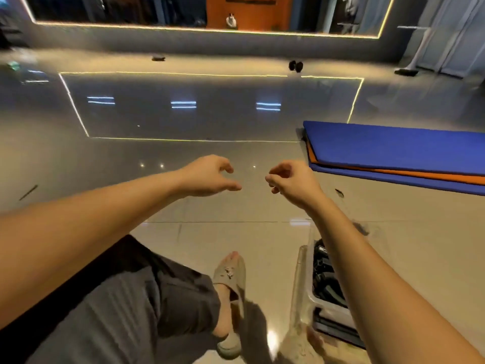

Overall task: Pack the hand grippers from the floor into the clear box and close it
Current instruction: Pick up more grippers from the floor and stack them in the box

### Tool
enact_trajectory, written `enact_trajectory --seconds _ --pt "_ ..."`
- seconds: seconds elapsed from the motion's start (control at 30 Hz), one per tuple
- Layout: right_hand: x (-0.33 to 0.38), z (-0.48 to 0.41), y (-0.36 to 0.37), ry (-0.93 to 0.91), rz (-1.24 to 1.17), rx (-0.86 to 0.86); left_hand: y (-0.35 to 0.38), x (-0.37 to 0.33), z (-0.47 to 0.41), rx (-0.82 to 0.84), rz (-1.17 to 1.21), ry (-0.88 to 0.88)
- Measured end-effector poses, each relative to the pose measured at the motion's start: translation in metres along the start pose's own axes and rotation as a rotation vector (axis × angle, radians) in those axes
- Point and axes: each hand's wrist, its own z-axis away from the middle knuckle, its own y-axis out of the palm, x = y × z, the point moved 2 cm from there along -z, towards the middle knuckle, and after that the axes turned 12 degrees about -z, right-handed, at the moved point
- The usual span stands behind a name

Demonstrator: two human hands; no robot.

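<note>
Both my arms stretch forward over the shiny floor. My left hand [210, 177] hangs in the air with fingers loosely curled and holds nothing. My right hand [290, 181] hovers a short way to its right, fingers also loosely curled and empty. The clear box [304, 279] stands on the floor at the lower right, partly hidden under my right forearm. Black hand grippers [324, 274] lie inside it. I cannot tell whether its lid is on. Two small dark objects, a flat one [158, 58] and a rounder one [295, 66], lie far away near the wall; they are too small to identify.
A blue and orange folded mat [399, 153] lies on the floor to the right. My bent leg in grey trousers and a beige slipper [231, 274] fill the lower middle. A mirrored wall with a light strip stands at the back, with a stand base [406, 72] at the far right.
</note>
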Motion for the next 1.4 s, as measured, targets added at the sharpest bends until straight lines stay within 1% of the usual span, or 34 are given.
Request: enact_trajectory --seconds 0.17,0.27,0.37,0.43,0.57,0.73,0.8,0.87,0.93,1.07,1.23,1.3,1.4 --pt "0.043 0.028 0.090 -0.014 -0.167 0.124 -0.050 0.086 0.102 -0.033 0.022 -0.215" --pt "0.078 0.035 0.157 -0.014 -0.231 0.230 -0.068 0.132 0.159 -0.037 0.032 -0.328" --pt "0.109 0.046 0.229 -0.065 -0.202 0.363 -0.083 0.182 0.211 0.017 -0.017 -0.407" --pt "0.124 0.059 0.277 -0.093 -0.154 0.462 -0.090 0.220 0.250 0.060 -0.002 -0.475" --pt "0.139 0.086 0.374 -0.118 -0.062 0.656 -0.081 0.305 0.334 0.085 0.046 -0.669" --pt "0.134 0.121 0.507 -0.197 0.062 0.852 -0.012 0.412 0.437 0.037 0.146 -0.940" --pt "0.126 0.130 0.555 -0.215 0.119 0.900 0.020 0.451 0.468 -0.016 0.199 -1.037" --pt "0.118 0.135 0.598 -0.197 0.179 0.938 0.053 0.483 0.495 -0.079 0.265 -1.138" --pt "0.109 0.137 0.635 -0.188 0.253 0.969 0.087 0.510 0.514 -0.104 0.333 -1.221" --pt "0.078 0.135 0.698 -0.253 0.371 1.013 0.157 0.554 0.528 -0.059 0.407 -1.310" --pt "0.030 0.125 0.750 -0.282 0.514 1.089 0.235 0.589 0.521 -0.026 0.503 -1.378" --pt "0.016 0.119 0.769 -0.308 0.565 1.100 0.258 0.598 0.515 -0.058 0.532 -1.446" --pt "-0.004 0.110 0.791 -0.336 0.628 1.077 0.285 0.606 0.500 -0.144 0.489 -1.567"
